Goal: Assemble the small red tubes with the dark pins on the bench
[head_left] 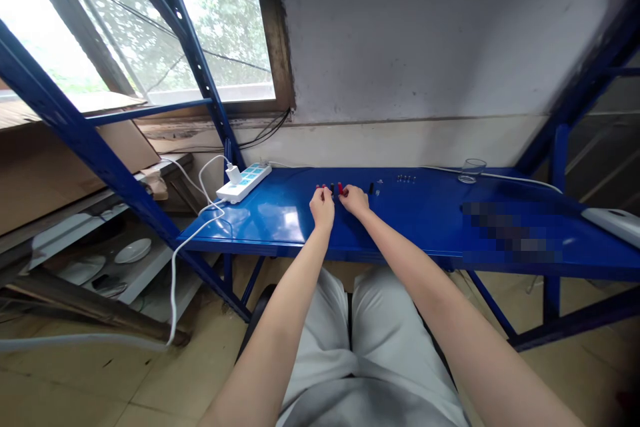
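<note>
2 hands (pixel 323 209) (pixel 355 201): fingers curled, can't tell what's held | 2 black pieces (pixel 371 187) (pixel 333 187) | 1 glass (pixel 469 178)

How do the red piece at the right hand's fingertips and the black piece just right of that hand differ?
Colour: the red piece is bright red; the black piece is dark.
Position: the red piece is at the fingertips of the right hand; the black piece is beyond its knuckle side.
Shared: both look small and slim.
</note>
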